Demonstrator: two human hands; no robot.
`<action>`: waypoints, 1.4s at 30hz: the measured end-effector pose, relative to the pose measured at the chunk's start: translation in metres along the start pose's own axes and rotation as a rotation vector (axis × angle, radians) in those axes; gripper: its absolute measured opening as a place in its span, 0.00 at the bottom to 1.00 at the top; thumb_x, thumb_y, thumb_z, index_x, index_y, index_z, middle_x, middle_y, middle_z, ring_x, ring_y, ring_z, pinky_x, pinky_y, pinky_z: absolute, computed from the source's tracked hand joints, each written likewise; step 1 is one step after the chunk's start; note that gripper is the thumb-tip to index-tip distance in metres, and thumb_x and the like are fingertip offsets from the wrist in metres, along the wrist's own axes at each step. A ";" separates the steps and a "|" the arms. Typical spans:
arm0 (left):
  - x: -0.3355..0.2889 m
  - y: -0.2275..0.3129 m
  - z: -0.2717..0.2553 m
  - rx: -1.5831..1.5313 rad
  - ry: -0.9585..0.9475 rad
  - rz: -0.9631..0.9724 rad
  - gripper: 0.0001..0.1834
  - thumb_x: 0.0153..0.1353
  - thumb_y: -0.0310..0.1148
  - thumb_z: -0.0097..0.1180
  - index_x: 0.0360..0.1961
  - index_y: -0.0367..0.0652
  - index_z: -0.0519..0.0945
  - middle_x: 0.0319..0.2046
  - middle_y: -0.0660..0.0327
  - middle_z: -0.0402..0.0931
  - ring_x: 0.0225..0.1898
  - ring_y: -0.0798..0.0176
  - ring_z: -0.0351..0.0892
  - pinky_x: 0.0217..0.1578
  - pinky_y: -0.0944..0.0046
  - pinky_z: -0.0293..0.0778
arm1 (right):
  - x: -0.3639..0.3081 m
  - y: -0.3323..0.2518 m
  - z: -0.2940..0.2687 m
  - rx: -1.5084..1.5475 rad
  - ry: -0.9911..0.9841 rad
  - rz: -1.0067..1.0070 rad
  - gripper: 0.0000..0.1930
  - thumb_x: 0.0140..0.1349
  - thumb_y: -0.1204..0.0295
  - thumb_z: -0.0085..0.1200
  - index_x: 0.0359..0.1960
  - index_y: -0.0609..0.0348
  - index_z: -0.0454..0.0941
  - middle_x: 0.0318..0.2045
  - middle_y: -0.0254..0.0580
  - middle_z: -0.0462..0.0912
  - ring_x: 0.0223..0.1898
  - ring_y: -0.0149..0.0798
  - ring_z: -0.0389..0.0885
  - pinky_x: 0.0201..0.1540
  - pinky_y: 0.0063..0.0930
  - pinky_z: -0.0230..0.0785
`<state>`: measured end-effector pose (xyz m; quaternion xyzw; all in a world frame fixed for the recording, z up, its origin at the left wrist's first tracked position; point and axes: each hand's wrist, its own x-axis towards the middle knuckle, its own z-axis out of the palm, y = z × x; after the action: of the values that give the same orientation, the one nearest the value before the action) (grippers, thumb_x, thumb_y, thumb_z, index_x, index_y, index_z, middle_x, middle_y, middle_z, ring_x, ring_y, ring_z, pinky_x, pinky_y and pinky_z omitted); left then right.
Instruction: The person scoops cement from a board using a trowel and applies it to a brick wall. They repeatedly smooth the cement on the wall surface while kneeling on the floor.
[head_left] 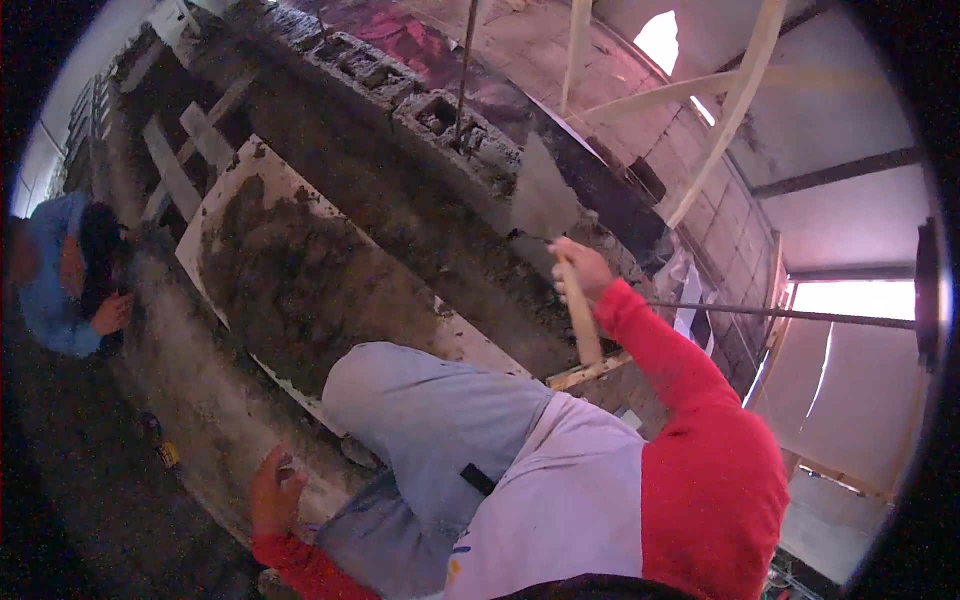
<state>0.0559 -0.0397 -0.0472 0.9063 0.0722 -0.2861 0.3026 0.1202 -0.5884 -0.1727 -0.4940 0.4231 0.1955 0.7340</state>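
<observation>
A masonry trowel is in my right hand (582, 272), whose fingers are wrapped round its wooden handle (578, 318). Its pale triangular blade (543, 187) points up and away, over the end of a row of hollow concrete blocks (455, 130). My left hand (276, 494) hangs low beside my knee with loosely curved fingers, thumb and fingers apart; I see nothing in it. Between my knee and the blocks lies a pale board (490, 352) with dark wet mortar (290, 265) spread across it.
Thin steel bars (466, 75) rise among the blocks, and another long bar (790, 314) crosses at the right. Wooden slats (172, 168) lie beyond the board. Another person in blue (60, 270) is at the far left. Pale wooden poles (735, 110) lean at the upper right.
</observation>
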 end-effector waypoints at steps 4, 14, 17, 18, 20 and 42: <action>0.015 -0.012 0.007 0.119 -0.036 0.039 0.27 0.51 0.26 0.58 0.55 0.41 0.68 0.43 0.51 0.75 0.40 0.60 0.77 0.41 0.62 0.73 | 0.035 0.018 -0.001 -0.118 0.055 -0.021 0.12 0.62 0.56 0.43 0.36 0.48 0.67 0.18 0.34 0.68 0.15 0.32 0.67 0.17 0.30 0.64; 0.011 -0.015 0.003 0.039 0.022 -0.043 0.27 0.52 0.26 0.58 0.55 0.42 0.68 0.45 0.54 0.75 0.42 0.60 0.76 0.43 0.62 0.72 | -0.038 0.008 -0.018 -0.381 0.090 0.005 0.16 0.61 0.53 0.43 0.35 0.54 0.65 0.17 0.41 0.69 0.14 0.38 0.70 0.16 0.36 0.65; 0.018 -0.019 0.009 0.123 0.008 -0.025 0.26 0.52 0.27 0.58 0.55 0.41 0.68 0.45 0.53 0.75 0.43 0.59 0.76 0.44 0.62 0.72 | -0.006 -0.010 -0.023 -0.502 0.136 -0.036 0.15 0.60 0.53 0.46 0.37 0.50 0.65 0.19 0.38 0.69 0.15 0.34 0.68 0.17 0.32 0.65; 0.017 -0.021 0.010 0.183 0.009 -0.016 0.26 0.52 0.27 0.57 0.55 0.40 0.68 0.45 0.53 0.75 0.44 0.59 0.75 0.44 0.61 0.71 | -0.006 -0.010 -0.027 -0.435 0.111 -0.015 0.15 0.60 0.53 0.46 0.37 0.49 0.65 0.18 0.37 0.69 0.15 0.34 0.68 0.16 0.32 0.65; 0.017 -0.017 0.012 0.069 0.018 0.026 0.26 0.52 0.29 0.57 0.55 0.40 0.68 0.46 0.52 0.74 0.45 0.57 0.75 0.46 0.61 0.70 | -0.012 -0.011 -0.048 -0.316 0.052 0.030 0.14 0.60 0.53 0.46 0.36 0.48 0.66 0.17 0.35 0.68 0.14 0.33 0.68 0.16 0.31 0.64; -0.100 -0.008 0.016 -0.097 0.099 -0.096 0.35 0.51 0.51 0.57 0.56 0.41 0.66 0.51 0.47 0.68 0.55 0.46 0.65 0.54 0.55 0.63 | 0.163 0.272 0.235 -1.889 -1.209 -0.311 0.14 0.55 0.63 0.52 0.38 0.60 0.75 0.34 0.50 0.80 0.35 0.50 0.79 0.36 0.42 0.71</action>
<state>-0.0364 -0.0386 -0.0058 0.8991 0.1442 -0.2513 0.3280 0.1211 -0.2825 -0.4213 -0.7222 -0.3844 0.5501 0.1675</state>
